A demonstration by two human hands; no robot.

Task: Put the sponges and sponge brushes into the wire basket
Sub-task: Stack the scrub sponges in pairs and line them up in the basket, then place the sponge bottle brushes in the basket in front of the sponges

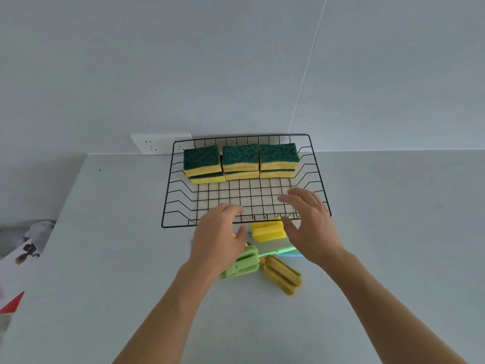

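A black wire basket (178,195) stands on the white counter against the wall. Along its far side, green-and-yellow sponges (240,160) sit in three stacks of two. In front of the basket lie three sponge brushes: a bright yellow one (267,231), a light green one (242,262) and a dark yellow one (282,274), their thin handles partly hidden under my hands. My left hand (219,236) hovers open over the brushes' left side. My right hand (308,222) is open over the basket's near right corner. Neither hand holds anything.
A white wall socket (154,144) sits behind the basket's left corner. At the far left edge, beyond the counter, lie patterned paper or cloth (26,248) and a red piece (13,302). Bare counter surface (393,219) extends to the right.
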